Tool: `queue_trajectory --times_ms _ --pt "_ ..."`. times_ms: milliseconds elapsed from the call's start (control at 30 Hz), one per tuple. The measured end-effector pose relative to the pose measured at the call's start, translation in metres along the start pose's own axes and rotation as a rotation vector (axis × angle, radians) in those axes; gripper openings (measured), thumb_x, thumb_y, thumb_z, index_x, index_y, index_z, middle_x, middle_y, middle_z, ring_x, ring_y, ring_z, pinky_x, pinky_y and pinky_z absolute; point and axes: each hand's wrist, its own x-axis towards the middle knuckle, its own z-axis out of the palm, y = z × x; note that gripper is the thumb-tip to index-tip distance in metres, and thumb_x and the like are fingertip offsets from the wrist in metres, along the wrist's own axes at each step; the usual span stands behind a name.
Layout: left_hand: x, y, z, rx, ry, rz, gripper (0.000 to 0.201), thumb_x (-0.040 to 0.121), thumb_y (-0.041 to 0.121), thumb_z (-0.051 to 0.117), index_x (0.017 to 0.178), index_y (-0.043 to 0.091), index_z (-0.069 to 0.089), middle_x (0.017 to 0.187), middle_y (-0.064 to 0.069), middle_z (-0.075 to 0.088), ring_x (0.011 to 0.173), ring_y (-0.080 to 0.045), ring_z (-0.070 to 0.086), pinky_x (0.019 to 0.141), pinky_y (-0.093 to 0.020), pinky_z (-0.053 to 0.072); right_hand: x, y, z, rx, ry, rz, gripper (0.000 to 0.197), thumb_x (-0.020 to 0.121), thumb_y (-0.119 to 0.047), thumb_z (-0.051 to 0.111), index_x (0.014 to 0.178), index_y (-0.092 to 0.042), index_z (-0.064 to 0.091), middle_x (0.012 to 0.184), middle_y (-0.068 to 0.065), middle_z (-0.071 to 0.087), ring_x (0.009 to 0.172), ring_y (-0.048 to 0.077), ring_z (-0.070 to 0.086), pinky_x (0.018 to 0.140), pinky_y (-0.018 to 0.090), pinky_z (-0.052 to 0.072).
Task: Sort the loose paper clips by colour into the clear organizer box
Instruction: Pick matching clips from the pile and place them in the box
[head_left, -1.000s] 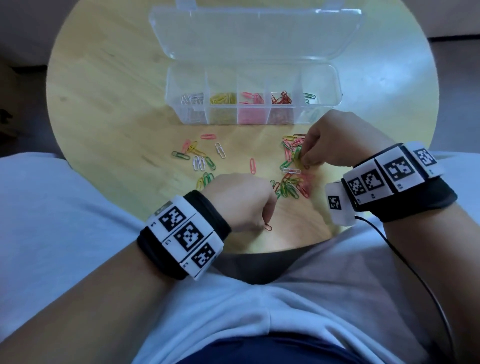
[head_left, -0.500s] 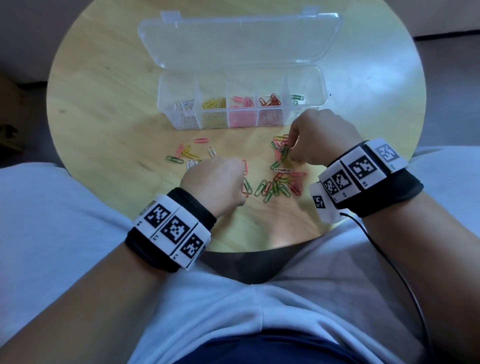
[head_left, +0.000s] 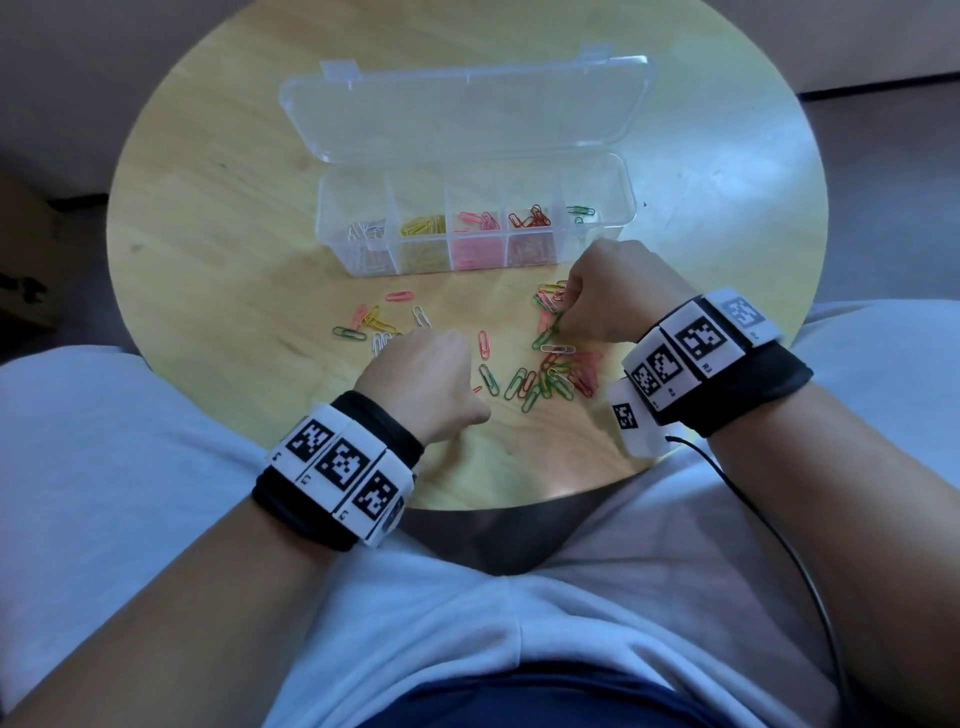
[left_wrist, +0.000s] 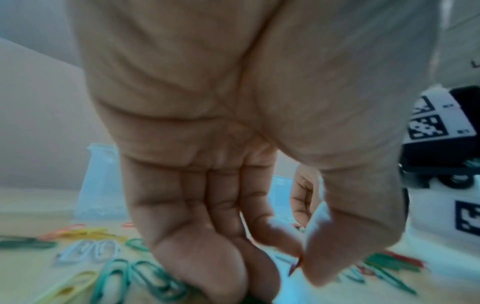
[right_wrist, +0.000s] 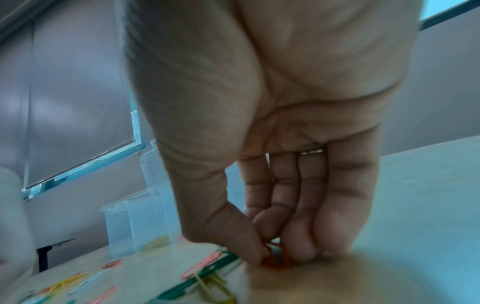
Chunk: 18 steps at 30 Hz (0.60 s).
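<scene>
The clear organizer box (head_left: 597, 244) stands open at the table's middle, its compartments holding white, yellow, pink, red and green clips from left to right. Loose paper clips (head_left: 550, 382) lie in a mixed pile in front of it, with a smaller scatter (head_left: 371, 325) to the left. My left hand (head_left: 467, 384) hovers between the two groups, thumb and forefinger pinching a red clip (left_wrist: 294, 267). My right hand (head_left: 563, 306) is down on the pile's far end, thumb and fingers pinching a red clip (right_wrist: 279, 260) against the table.
The round wooden table (head_left: 208, 234) ends close to my lap. The box's lid (head_left: 467, 119) lies open behind the box. A single pink clip (head_left: 484, 344) lies between my hands. A cable (head_left: 753, 499) runs from my right wrist.
My left hand has moved away from the table's near edge, forward to the loose clips, still pinching the red clip. The right hand stays at the pile's far end.
</scene>
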Motion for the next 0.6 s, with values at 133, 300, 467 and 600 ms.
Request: queue_trajectory --times_ms 133,300,467,600 --pt "-0.003 -0.006 -0.010 -0.229 -0.002 0.007 0.005 0.069 0.018 0.070 0.067 0.015 0.065 0.065 0.004 0.066 0.063 -0.007 0.059 0.050 -0.021 0.041 -0.002 0.010 -0.011 0.183 0.007 0.027 0.005 0.075 -0.016 0.070 0.072 -0.012 0.071 0.069 -0.001 0.064 0.060 0.006 0.053 0.049 0.018 0.038" --pt "-0.001 -0.012 -0.013 -0.582 0.036 0.055 0.023 0.072 0.008 0.074 0.087 0.024 0.070 0.069 0.005 0.070 0.063 -0.006 0.064 0.056 -0.013 0.046 -0.011 0.028 -0.023 0.777 -0.114 0.095 0.005 0.078 0.000 0.072 0.082 0.001 0.069 0.075 0.014 0.070 0.068 0.018 0.065 0.065 0.025 0.058" --pt "0.004 -0.013 -0.010 -0.817 -0.060 0.073 0.024 0.080 0.001 0.073 0.094 0.020 0.074 0.070 -0.004 0.073 0.066 -0.013 0.068 0.068 -0.026 0.057 -0.016 0.033 -0.033 1.037 -0.265 0.091 0.013 0.082 0.007 0.067 0.089 -0.003 0.068 0.072 0.010 0.072 0.066 0.018 0.070 0.060 0.023 0.058" --pt "0.007 -0.010 -0.009 -0.854 -0.033 0.052 0.016 0.078 -0.001 0.065 0.080 0.014 0.068 0.067 -0.008 0.070 0.060 -0.016 0.063 0.056 -0.025 0.046 -0.020 0.031 -0.037 1.110 -0.302 0.073 0.013 0.091 0.005 0.055 0.088 0.002 0.068 0.068 0.009 0.067 0.061 0.018 0.068 0.055 0.021 0.056"
